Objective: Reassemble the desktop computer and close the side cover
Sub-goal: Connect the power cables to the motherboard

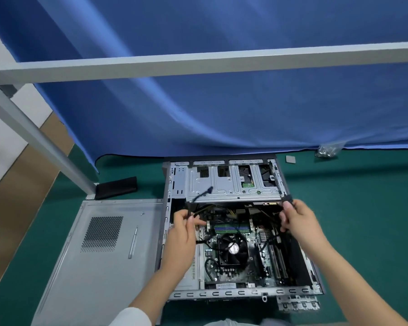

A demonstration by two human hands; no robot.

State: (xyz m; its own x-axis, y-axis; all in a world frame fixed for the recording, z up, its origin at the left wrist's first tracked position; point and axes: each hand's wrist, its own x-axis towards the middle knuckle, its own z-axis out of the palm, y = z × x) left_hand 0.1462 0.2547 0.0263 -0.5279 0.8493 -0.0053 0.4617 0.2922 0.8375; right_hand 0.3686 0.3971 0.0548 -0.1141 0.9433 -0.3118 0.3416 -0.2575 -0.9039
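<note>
My left hand [183, 225] pinches a black cable [201, 193]. My right hand [295, 217] grips a black plug [287, 198]. The open case [222, 293] lies on the counter [363, 208], cover [99, 255] beside it.

Bare forearms and hands; a white sleeve [133, 317] covers the left upper arm.

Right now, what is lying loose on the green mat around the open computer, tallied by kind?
Side cover: 1, left of the computer case
Screwdriver: 1, lying on the cover
Black bar-shaped part: 1
Bag of screws: 1
Small grey square piece: 1
Perforated metal bracket: 1
Total: 6
</note>
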